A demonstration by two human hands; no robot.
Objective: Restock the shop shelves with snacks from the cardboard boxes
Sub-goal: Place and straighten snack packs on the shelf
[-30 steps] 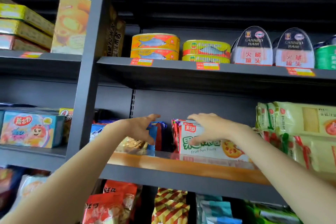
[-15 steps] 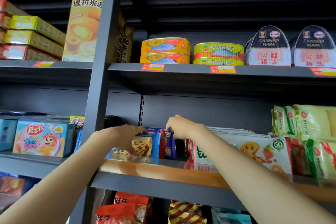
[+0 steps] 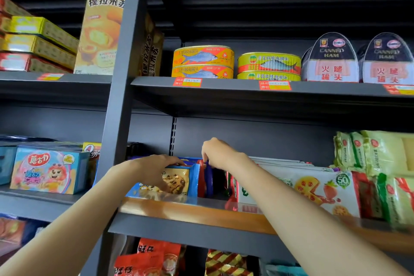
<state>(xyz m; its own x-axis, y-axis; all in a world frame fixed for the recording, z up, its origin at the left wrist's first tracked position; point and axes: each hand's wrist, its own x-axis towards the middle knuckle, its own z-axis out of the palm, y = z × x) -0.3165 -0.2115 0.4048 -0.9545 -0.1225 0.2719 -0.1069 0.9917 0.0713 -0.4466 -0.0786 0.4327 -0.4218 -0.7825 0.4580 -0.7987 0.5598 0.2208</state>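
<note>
Both my hands reach into the middle shelf (image 3: 192, 212), which has a wooden front lip. My left hand (image 3: 156, 169) lies over the top and front of a blue chocolate-chip cookie pack (image 3: 179, 180). My right hand (image 3: 218, 152) pinches the top edges of upright blue and red packs (image 3: 207, 180) just right of the cookie pack. White fruit-biscuit boxes (image 3: 313, 188) lie on the shelf to the right, under my right forearm. No cardboard box is in view.
Fish tins (image 3: 202, 61) and canned ham (image 3: 331, 58) fill the upper shelf. Green packets (image 3: 380, 159) stack at the right. A dark upright post (image 3: 121, 96) divides the bays; a blue cartoon box (image 3: 48, 171) sits left of it. Red bags (image 3: 154, 257) lie below.
My right hand left the white fruit-biscuit box and moved left to the upright blue and red packs. My left hand shifted onto the cookie pack. The view panned slightly left.
</note>
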